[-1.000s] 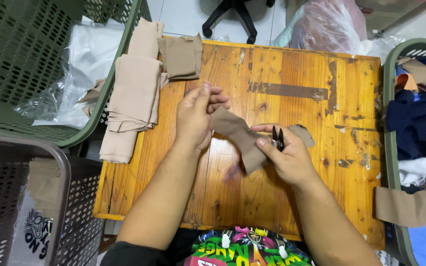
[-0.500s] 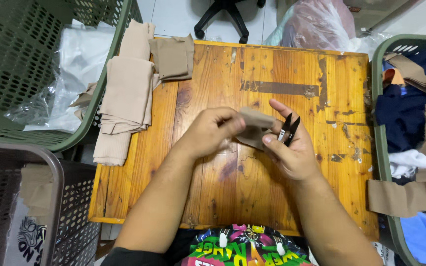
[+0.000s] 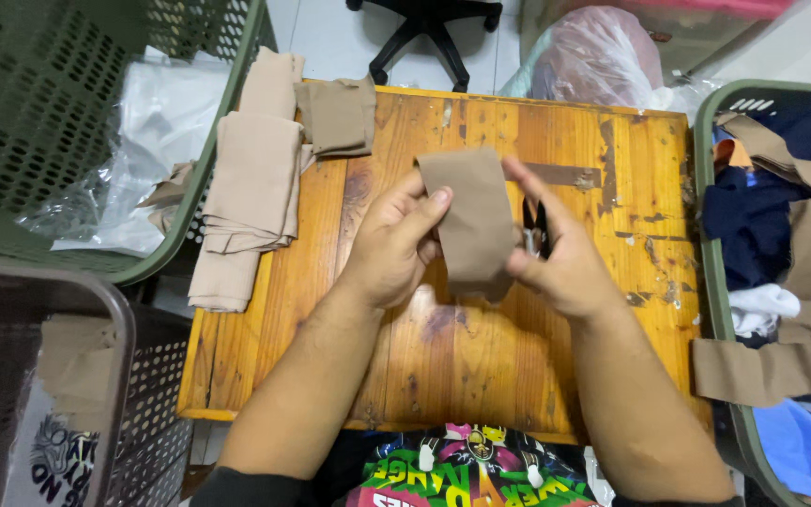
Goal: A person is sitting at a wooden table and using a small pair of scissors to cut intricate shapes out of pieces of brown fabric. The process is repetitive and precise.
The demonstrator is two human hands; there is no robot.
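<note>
Over the middle of the wooden bench [image 3: 556, 376], my left hand [image 3: 391, 249] and right hand [image 3: 556, 258] now hold the tan cloth piece [image 3: 471, 221] lifted and spread flat, no longer bunched; fingers clamped on both sides, small black snips [image 3: 537, 230] tucked in the right.

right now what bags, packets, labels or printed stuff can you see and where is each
Clear plastic bag: crumpled, lying in the green basket at far left.
Tied plastic bag: bulging, pinkish-clear, behind the table's far edge.
Printed sack: white with black lettering, inside the dark basket at lower left.
No screens or signs.
</note>
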